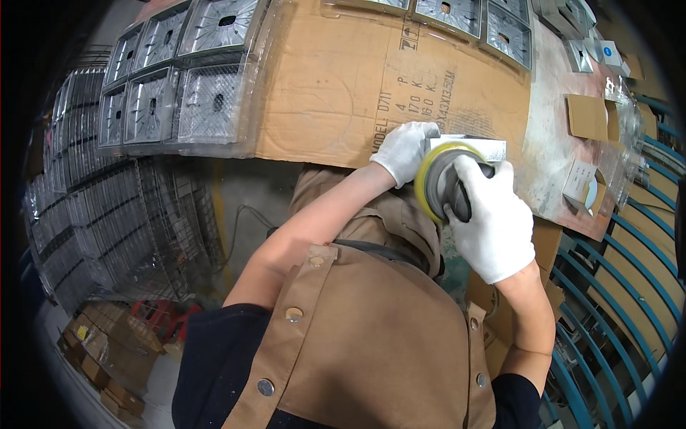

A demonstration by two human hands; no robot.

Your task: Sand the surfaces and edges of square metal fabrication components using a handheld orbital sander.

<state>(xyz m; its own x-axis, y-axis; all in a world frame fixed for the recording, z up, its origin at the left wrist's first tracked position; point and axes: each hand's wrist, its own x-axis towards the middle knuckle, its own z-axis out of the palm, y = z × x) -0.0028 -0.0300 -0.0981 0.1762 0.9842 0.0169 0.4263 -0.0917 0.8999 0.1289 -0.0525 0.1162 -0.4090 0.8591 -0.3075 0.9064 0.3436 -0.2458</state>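
Note:
White gloves cover both my hands. My right hand [494,223] is wrapped round the dark grey body of a round hand sander [444,187] with a yellow-green pad rim. The sander is tipped on edge, its pad against or close to the near side of a shiny silver metal part [487,149]. That part lies at the near edge of a cardboard sheet [321,107]. My left hand [406,152] grips the left end of the metal part, its fingers bent over it. The sander hides much of the part's near face.
Clear plastic trays [243,118] of square silver metal parts [207,104] stand at the left. More such parts [509,43] sit at the far edge. Small opened cardboard boxes [587,118] lie at the right, beside a blue-barred rack [629,286]. Stacked plastic trays [107,222] fill the lower left.

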